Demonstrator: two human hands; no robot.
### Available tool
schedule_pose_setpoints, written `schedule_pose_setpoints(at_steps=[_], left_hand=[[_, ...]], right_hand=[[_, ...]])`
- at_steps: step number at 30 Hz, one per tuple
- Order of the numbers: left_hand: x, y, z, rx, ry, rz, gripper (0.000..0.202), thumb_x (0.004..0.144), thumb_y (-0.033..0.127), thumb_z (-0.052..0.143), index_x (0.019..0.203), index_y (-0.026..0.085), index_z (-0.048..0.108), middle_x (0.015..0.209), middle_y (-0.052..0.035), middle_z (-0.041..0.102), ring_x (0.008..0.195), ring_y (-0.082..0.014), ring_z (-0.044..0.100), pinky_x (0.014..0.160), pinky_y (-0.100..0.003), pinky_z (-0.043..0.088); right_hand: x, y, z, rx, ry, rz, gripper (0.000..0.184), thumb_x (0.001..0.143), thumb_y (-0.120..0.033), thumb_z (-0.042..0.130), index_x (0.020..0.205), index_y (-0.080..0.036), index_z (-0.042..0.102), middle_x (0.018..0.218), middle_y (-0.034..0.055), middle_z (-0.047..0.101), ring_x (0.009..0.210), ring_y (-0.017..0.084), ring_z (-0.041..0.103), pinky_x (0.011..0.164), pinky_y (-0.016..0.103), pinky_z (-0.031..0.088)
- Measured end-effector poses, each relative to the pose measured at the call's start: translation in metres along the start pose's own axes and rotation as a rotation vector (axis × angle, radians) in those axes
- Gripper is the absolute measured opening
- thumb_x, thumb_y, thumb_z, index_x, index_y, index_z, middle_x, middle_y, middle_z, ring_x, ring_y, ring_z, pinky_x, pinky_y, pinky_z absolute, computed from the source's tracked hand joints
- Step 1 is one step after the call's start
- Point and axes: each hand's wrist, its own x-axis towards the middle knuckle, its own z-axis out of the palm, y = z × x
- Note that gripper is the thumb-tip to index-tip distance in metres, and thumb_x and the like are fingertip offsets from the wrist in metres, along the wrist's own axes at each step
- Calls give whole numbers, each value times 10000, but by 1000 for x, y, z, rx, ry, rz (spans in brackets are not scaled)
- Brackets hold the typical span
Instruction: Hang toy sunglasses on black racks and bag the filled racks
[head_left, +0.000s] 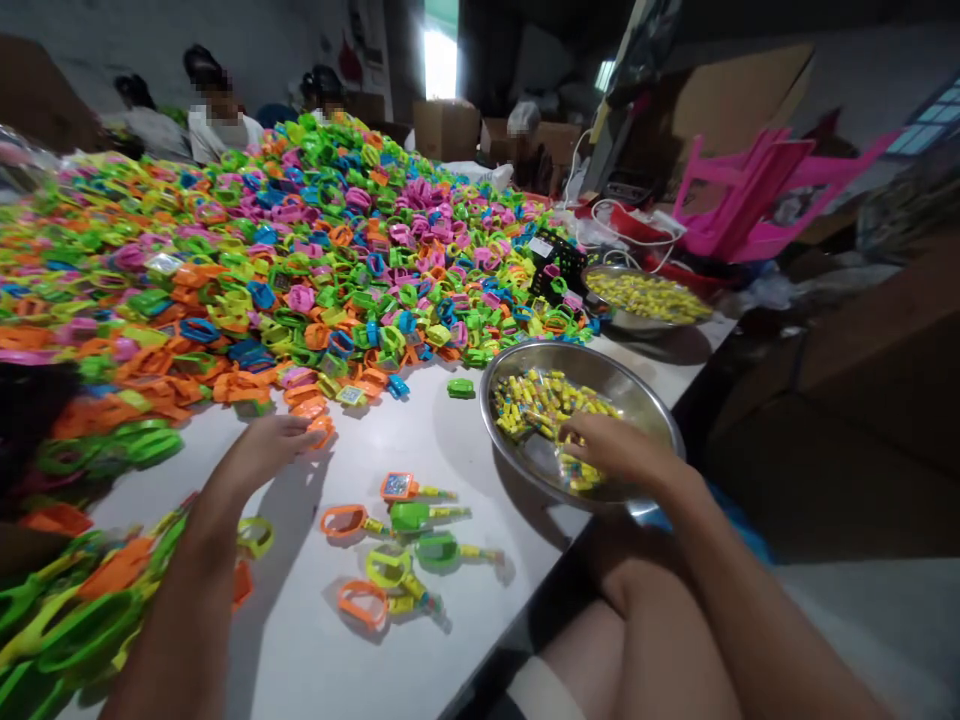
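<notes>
My left hand (266,448) reaches across the white table (315,640) to the near edge of a huge pile of bright plastic ring toys (300,250), its fingers curled on an orange piece (321,428). My right hand (611,448) is inside a steel bowl (645,395), fingers closed among small yellow candy packets (544,400). Several finished toys with yellow packets attached (401,545) lie on the table between my arms.
A second steel bowl of yellow packets (649,298) and a black basket (559,262) stand farther right. Pink plastic stools (757,195) and cardboard boxes (446,128) lie behind. Other people (221,115) sit at the far end. More toys (67,610) lie at the near left.
</notes>
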Motion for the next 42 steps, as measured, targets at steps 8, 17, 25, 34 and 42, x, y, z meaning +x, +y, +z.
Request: schedule_pose_setpoints(at_steps=[8, 17, 25, 34, 42], left_hand=[[-37, 101, 25, -326, -237, 109, 501, 699, 652, 825, 854, 177, 780, 754, -47, 752, 599, -153, 611, 523, -247, 409], [-88, 161, 65, -517, -343, 331, 285, 902, 467, 813, 929, 183, 817, 783, -54, 792, 721, -179, 752, 623, -241, 582], [-121, 189, 88, -433, -82, 784, 100, 938, 157, 755, 842, 186, 746, 797, -11, 765, 692, -112, 700, 643, -196, 571], [-133, 193, 110, -215, 183, 1091, 131, 953, 64, 728, 961, 195, 716, 919, -2, 805, 864, -119, 777, 830, -228, 601], [-132, 187, 110, -43, 290, 1193, 132, 965, 80, 723, 1018, 191, 674, 940, -10, 808, 837, -158, 774, 760, -303, 568]], right_hand=[[16, 38, 40, 50, -134, -73, 146, 812, -84, 715, 897, -175, 790, 899, 76, 791, 777, 225, 687, 650, 289, 399], [-10, 61, 38, 205, 130, -162, 268, 1045, -375, 575, 1133, -197, 755, 1147, 138, 792, 1051, 310, 724, 939, 404, 536], [-67, -29, 36, 538, 448, -344, 345, 1162, -409, 440, 1359, -265, 684, 1297, 99, 780, 1167, 265, 745, 982, 398, 601], [-81, -63, 34, 809, 392, -410, 269, 1175, -367, 474, 1216, -247, 710, 1122, 65, 754, 1086, 221, 712, 1002, 356, 555], [-75, -68, 38, 982, 340, -333, 265, 1121, -436, 572, 1064, -236, 737, 1003, 36, 746, 956, 210, 691, 844, 310, 531]])
